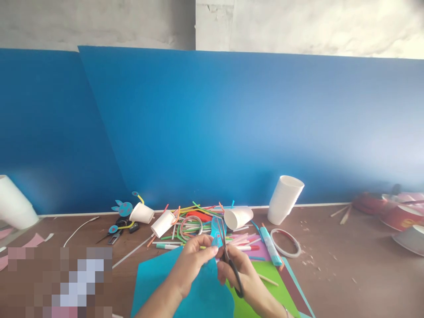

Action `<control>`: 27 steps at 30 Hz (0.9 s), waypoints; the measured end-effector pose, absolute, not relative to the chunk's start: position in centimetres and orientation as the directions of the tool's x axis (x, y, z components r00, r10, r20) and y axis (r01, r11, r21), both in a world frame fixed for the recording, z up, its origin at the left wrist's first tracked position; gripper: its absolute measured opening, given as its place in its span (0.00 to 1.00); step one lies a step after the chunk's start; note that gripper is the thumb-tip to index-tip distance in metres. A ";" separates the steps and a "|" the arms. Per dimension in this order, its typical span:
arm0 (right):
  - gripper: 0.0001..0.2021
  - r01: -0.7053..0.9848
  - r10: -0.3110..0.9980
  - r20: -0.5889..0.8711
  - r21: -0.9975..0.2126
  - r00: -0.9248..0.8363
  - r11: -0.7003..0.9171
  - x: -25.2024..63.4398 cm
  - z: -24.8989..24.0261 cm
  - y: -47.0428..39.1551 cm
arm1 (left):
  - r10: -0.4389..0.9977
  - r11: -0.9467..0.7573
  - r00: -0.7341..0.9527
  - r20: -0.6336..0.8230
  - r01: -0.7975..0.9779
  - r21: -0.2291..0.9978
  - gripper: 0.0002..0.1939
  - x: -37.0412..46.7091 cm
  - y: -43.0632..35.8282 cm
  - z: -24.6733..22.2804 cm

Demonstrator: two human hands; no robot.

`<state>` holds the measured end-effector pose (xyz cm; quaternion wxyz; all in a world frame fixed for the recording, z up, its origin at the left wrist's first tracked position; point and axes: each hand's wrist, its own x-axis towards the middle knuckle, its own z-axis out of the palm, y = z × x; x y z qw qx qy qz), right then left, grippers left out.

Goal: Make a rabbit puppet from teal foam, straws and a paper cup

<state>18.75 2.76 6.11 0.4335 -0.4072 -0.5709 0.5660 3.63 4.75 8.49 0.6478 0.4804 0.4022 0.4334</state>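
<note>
Between the thumb and fingers of my left hand (195, 256) is a small piece of blue paper (217, 229) with reddish marks on it. My right hand (243, 269) grips black-handled scissors (236, 276), whose blades point up and away, right beside the blue paper. Whether the blades touch the paper is hard to tell. Below both hands lie a large blue sheet (157, 280) and a green sheet (265, 282). Just beyond them, a white paper cup (237, 218) lies on its side among many coloured straws (207, 211).
A stack of white cups (285, 201) leans near the blue partition (232, 123). White tape (288, 243) and a glue tube (270, 245) are at right. A cup figure with a blue rabbit head (124, 209) lies left. Bowls (402, 216) sit far right; paper scraps (314, 265) dot the table.
</note>
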 end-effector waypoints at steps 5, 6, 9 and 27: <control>0.18 -0.051 0.937 0.047 -0.998 -0.346 0.032 18.4 5.7 2.4 | 0.943 0.166 0.320 -0.095 -0.204 0.965 0.17 3.8 4.1 9.2; 0.18 -0.055 0.936 0.043 -0.998 -0.348 0.026 18.4 5.7 2.4 | 0.942 0.168 0.323 -0.094 -0.210 0.963 0.17 3.8 4.0 9.3; 0.18 -0.052 0.936 0.031 -0.999 -0.350 0.014 18.3 5.7 2.4 | 0.934 0.180 0.344 -0.097 -0.219 0.959 0.16 3.8 3.9 9.5; 0.20 -0.040 0.943 0.008 -0.999 -0.334 -0.006 18.0 5.9 2.1 | 0.948 0.156 0.307 -0.089 -0.199 0.968 0.16 3.9 3.9 9.3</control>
